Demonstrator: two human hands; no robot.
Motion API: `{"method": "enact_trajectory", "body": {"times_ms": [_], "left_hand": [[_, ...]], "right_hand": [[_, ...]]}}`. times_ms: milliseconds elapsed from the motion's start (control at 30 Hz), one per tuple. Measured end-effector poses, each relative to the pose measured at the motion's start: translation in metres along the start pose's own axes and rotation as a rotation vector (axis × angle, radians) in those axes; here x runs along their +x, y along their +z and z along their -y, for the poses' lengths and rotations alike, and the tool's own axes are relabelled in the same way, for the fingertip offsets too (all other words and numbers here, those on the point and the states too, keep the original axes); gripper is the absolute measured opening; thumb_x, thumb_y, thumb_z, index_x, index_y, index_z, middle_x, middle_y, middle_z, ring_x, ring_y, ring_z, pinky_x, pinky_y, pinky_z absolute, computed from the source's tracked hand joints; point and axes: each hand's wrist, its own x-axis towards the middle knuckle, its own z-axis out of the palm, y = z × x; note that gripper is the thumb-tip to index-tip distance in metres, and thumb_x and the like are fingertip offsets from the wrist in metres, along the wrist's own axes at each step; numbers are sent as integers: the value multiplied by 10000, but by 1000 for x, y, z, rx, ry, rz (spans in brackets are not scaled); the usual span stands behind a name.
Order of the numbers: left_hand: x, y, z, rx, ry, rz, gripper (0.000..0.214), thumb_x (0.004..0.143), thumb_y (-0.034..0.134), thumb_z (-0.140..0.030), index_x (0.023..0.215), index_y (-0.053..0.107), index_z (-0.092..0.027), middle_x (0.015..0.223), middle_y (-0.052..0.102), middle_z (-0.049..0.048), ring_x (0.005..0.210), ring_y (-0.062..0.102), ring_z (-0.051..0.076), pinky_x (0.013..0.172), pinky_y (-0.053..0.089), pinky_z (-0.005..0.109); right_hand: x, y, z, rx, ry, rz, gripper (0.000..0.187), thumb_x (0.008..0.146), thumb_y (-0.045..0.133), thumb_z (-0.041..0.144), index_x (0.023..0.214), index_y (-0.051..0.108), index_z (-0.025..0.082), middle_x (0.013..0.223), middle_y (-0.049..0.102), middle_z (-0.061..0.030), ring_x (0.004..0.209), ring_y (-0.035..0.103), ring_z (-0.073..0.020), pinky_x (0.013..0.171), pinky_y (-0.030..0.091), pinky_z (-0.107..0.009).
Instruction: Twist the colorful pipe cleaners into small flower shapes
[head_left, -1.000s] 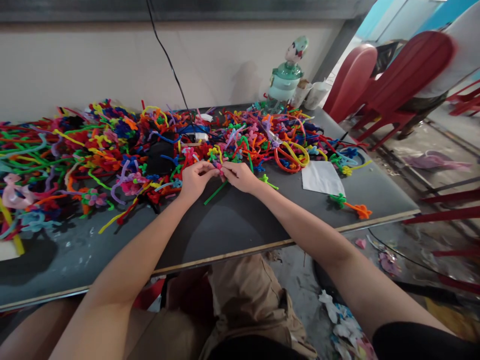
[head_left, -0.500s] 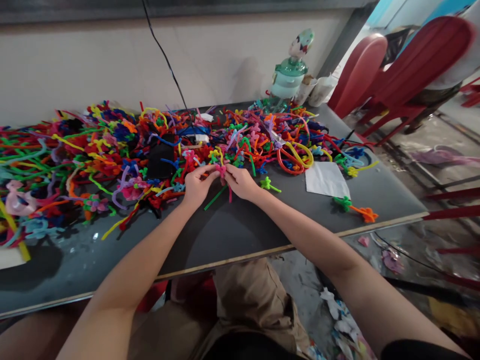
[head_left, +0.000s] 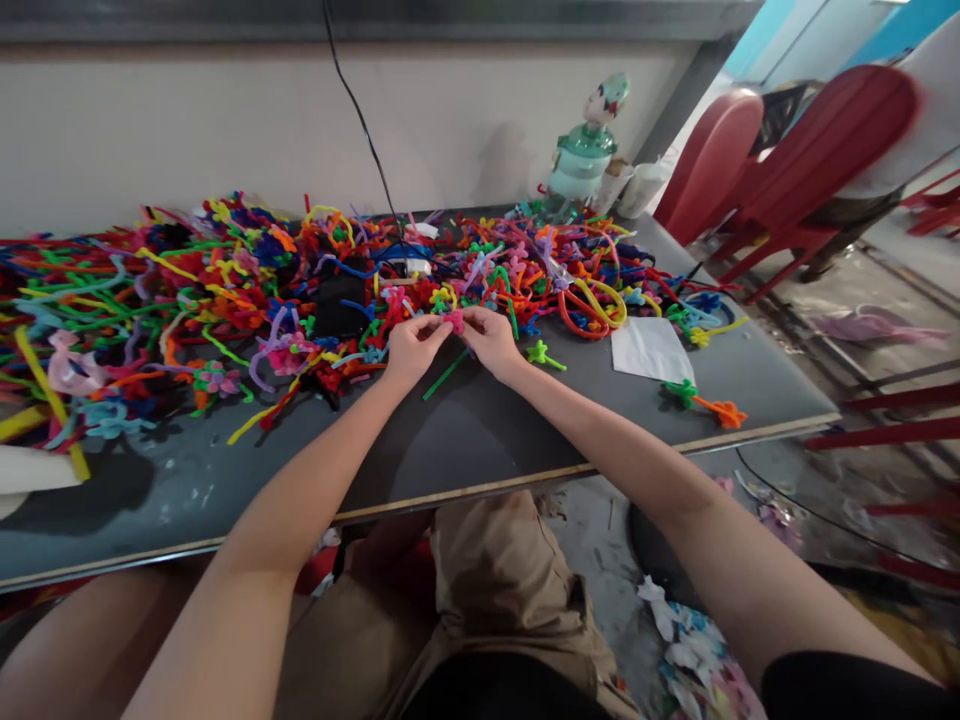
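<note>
Between my fingertips is a small pink pipe-cleaner flower [head_left: 454, 321], held above the dark table [head_left: 450, 440]. My left hand [head_left: 415, 348] pinches it from the left side. From the right, my right hand [head_left: 491, 340] has its thumb and fingers closed on the same flower. Below the hands a green pipe cleaner [head_left: 445, 375] lies slanted on the tabletop. A light-green pipe-cleaner flower [head_left: 541, 352] with a short stem rests just right of my right hand. The fingertips partly hide the pink flower.
A heap of coloured pipe cleaners [head_left: 225, 270] runs along the wall. At the right are a white paper square [head_left: 651, 350] and an orange flower [head_left: 721, 411]. A green-lidded bottle [head_left: 585, 155] stands at the back near paper cups [head_left: 641, 188]. Red chairs [head_left: 832, 150] stand beyond.
The pink flower has turned between my fingers, and its hanging pink stem no longer shows below my hands. The whole view has shifted slightly.
</note>
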Motion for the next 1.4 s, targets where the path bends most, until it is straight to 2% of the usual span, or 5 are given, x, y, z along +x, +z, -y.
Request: {"method": "enact_trajectory", "body": {"times_ms": [167,333,533,700,1400], "left_hand": [[2,-3,2,-15,-71,-64,222,754,693,-391,731,719,-172,662,700,19,596,610,142,595,484,268],[-1,-7,-3,114,-34,-38,242,763,715,-406,702,728,-172,682,720,37,638,640,163,647,500,285],[3,-23,-11,207,236,85,300,918,538,-268,1164,697,-203,1025,756,60,887,692,167,812,535,297],[6,-31,-4,343,422,195,267,920,538,-191,1096,730,-251,1087,749,54,1038,678,191,941,517,365],[0,-26,-11,262,181,129,322,920,551,-398,1105,718,-195,991,760,76,773,682,161,696,516,266]], "right_hand": [[-5,-2,4,5,-39,62,418,833,580,569,745,622,162,524,399,60,472,355,-68,461,285,-231],[-3,-5,4,-184,-152,8,413,840,586,547,716,653,159,631,557,-2,598,480,-105,582,377,-253],[5,-14,6,-132,-89,157,434,809,614,571,709,640,149,582,486,27,547,399,-82,519,320,-237],[6,-20,15,-70,27,343,443,779,657,579,759,659,137,529,434,60,505,345,-60,480,281,-226],[10,-18,8,-30,-35,236,454,753,665,585,713,655,133,592,501,29,534,382,-62,511,298,-228]]}}
